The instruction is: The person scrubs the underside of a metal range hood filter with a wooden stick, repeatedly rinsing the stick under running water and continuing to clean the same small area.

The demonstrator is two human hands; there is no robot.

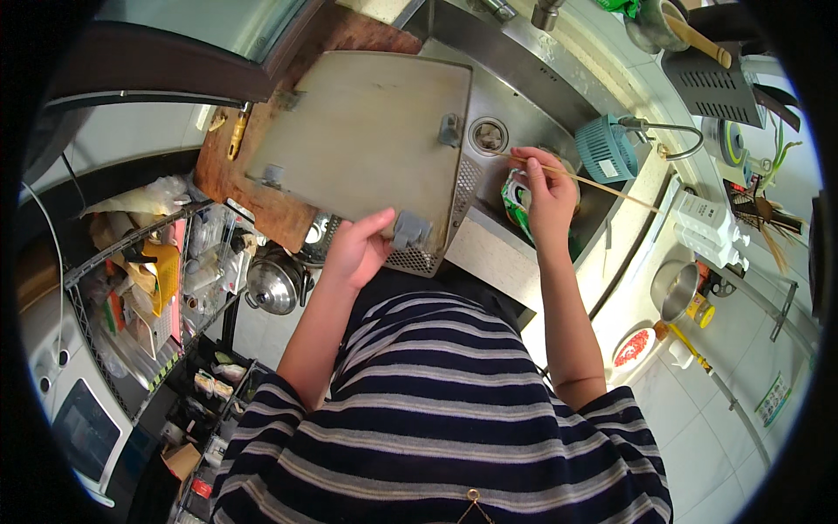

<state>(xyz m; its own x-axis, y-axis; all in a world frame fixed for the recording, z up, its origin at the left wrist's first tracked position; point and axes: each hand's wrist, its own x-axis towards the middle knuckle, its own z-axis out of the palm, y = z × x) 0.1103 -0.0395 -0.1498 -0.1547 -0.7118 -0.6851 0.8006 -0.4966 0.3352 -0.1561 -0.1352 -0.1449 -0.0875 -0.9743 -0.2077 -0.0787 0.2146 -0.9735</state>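
Note:
A large flat greyish panel (pixel 366 131) with grey pads at its corners lies tilted over a wooden board (pixel 222 170) and the edge of the steel sink. My left hand (pixel 360 252) grips its near edge, the thumb beside a grey corner pad (pixel 411 230). In my right hand (pixel 546 190) is a long thin wooden stick (pixel 609 188), held over the sink; its left end points towards the drain (pixel 489 135). Under that hand, partly hidden, a green and white plastic package (pixel 517 206) rests in the sink. Below the panel shows a perforated metal sheet (pixel 419 260).
A blue-green strainer basket (pixel 605 149) hangs by the tap (pixel 684 156) at the sink's right. White bottles (pixel 704 219), a steel bowl (pixel 677 291) and a plate of red pieces (pixel 634 347) stand on the right counter. At left are a lidded pot (pixel 275 285) and a crowded wire rack (pixel 131 242).

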